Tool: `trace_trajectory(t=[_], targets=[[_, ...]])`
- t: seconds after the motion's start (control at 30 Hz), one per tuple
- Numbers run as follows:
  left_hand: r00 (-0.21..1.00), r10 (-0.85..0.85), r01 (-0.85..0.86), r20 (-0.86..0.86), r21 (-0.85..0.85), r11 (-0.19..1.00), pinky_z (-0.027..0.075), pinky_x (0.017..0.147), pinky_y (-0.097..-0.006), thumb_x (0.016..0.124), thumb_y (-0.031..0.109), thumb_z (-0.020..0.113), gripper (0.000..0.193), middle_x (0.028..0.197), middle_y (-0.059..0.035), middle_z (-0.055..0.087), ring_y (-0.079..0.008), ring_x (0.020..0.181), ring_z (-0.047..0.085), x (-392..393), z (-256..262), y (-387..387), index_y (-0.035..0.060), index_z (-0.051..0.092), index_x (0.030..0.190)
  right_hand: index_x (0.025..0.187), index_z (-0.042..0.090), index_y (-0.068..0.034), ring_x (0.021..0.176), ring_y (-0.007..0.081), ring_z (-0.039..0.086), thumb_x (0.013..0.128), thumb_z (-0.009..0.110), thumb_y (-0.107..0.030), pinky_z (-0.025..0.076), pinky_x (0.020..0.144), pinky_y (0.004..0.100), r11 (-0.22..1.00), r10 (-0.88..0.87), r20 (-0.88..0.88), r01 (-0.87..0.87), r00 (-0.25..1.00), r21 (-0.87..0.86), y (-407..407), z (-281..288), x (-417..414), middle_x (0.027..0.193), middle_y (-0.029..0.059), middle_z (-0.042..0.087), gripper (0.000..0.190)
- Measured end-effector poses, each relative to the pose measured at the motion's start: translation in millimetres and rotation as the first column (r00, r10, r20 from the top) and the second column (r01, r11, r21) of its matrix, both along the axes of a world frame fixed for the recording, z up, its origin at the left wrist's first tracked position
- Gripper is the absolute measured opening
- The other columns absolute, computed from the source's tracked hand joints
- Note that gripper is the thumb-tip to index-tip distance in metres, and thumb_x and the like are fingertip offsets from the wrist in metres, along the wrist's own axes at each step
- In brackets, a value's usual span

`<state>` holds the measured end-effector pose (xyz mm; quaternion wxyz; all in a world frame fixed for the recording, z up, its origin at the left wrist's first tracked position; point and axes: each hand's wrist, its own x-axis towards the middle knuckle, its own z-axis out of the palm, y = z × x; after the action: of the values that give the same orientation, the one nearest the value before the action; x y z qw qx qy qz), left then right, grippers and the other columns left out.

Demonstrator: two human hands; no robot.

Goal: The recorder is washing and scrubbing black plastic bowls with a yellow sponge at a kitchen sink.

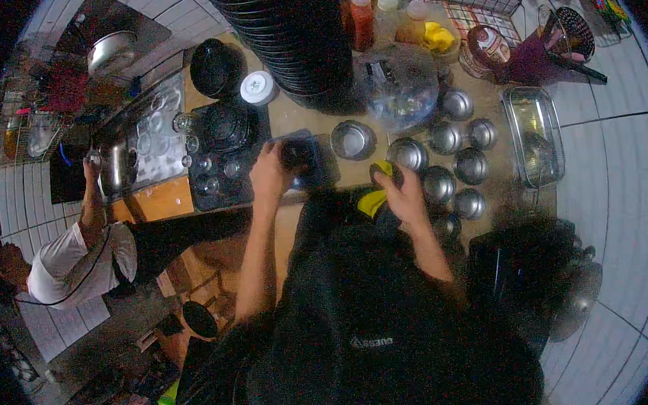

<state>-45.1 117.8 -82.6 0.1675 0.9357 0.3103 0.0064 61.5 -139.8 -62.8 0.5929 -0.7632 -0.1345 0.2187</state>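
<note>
My left hand (269, 171) grips the near left side of a dark container (303, 147) over the counter; its exact shape is blurred. In my right hand (404, 191) is a yellow cloth (372, 203), bunched at the fingers and hanging below them. Between the two hands, a little farther off, a round metal bowl (351, 140) sits on the counter (306, 115). Beyond and to the right of my right hand stand several more small metal bowls (438, 184), close together. One metal bowl (407, 153) is right by my right fingertips.
Left of me lie a black tray (226, 124) and several small glass pieces (208, 184). A wide black ribbed duct (294, 39) hangs ahead. Bottles (363, 19) and a clear plastic bag (400, 88) stand behind; a glass dish (534, 137) is rightmost. A person (75, 265) works at the left.
</note>
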Motion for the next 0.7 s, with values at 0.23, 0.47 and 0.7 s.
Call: trace_trajectory(t=[0.23,0.47,0.7], targets=[[0.995,0.091,-0.094,-0.031,-0.103,0.99,0.049,0.088,-0.0465,0.07,0.04,0.079,0.067,0.131,-0.0278,0.047,-0.0435,0.113,0.053,4,29,-7,0.014,0.053,0.126,0.102,0.064,0.002,0.083,0.018,0.062,0.085,0.067,-0.024,0.047,0.078,0.0316,0.999,-0.023,-0.039,0.025,0.999,0.042,-2,-20,-4,0.09,0.0107,0.068,0.032],[0.862,0.152,-0.261,0.483,0.167,0.951,0.046,0.083,-0.0395,0.081,0.028,0.072,0.042,0.106,-0.0203,0.055,-0.0351,0.096,0.056,-31,46,59,0.0086,0.059,0.116,0.103,0.064,0.003,0.084,0.017,0.06,0.085,0.066,-0.016,0.046,0.079,0.0304,0.996,0.04,-0.14,-0.029,0.989,0.082,3,-7,-5,0.092,0.0088,0.068,0.026],[0.584,0.539,-0.652,0.607,-0.045,0.757,0.046,0.082,-0.0415,0.082,0.016,0.06,0.026,0.098,-0.0185,0.063,-0.0346,0.092,0.059,-156,0,200,0.0019,0.062,0.104,0.105,0.063,0.004,0.087,0.0164,0.059,0.085,0.065,-0.016,0.045,0.082,0.03,0.994,0.102,-0.21,-0.095,0.972,0.047,12,11,-12,0.094,0.0078,0.067,0.028]])
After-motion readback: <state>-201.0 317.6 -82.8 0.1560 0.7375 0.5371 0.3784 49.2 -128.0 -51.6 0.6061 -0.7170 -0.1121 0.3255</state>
